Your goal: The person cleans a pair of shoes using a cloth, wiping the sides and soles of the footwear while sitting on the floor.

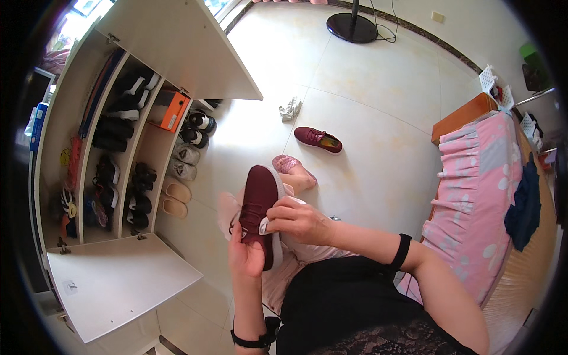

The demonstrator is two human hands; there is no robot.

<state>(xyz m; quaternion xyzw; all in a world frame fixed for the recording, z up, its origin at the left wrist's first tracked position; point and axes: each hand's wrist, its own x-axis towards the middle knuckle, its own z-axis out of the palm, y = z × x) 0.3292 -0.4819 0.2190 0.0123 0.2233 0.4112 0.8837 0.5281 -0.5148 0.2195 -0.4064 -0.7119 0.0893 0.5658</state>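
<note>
A maroon lace-up shoe [261,186] with a white sole is held up over my lap, its toe pointing away from me. My left hand [246,255] grips it near the heel and laces, the thumb along the side. Pinched in my right hand [301,222] is a white cloth or tissue [265,225], pressed against the shoe's side by the laces. The matching maroon shoe [318,140] rests on the floor beyond my foot, and a crumpled white wad [290,109] lies just past it.
On the left stands a white shoe cabinet [125,195], doors open, shelves holding shoes and an orange shoebox [173,113]. Several pairs, including beige slippers [176,191], line the floor beside it. At right is a bed with pink ruffled bedding [470,186]. A black round stand base [350,29] sits near the wall.
</note>
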